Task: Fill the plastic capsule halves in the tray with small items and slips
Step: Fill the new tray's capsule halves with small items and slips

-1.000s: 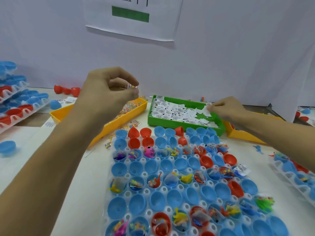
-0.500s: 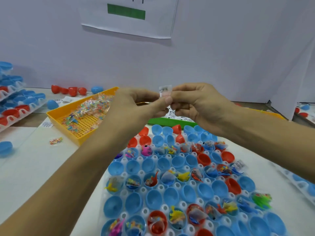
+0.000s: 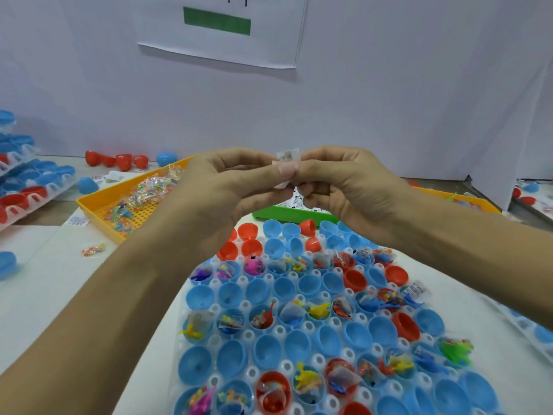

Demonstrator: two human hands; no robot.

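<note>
- White partition wall point(image 3: 389, 100) stood behind the white table point(image 3: 45, 295), with a paper sheet bearing a green bar point(image 3: 217, 20) stuck to it.
- Clear plastic tray point(image 3: 299, 333) of blue and red plastic capsule halves lay on the table; several halves held small colourful toys and packets.
- Left hand point(image 3: 227, 190) and right hand point(image 3: 350, 187) met above the tray's far end, each grip closed, pinching a small white paper slip point(image 3: 287, 157).
- Yellow perforated plastic tray point(image 3: 131, 205) of wrapped items sat left; a green tray point(image 3: 278, 212) showed below the hands.
</note>
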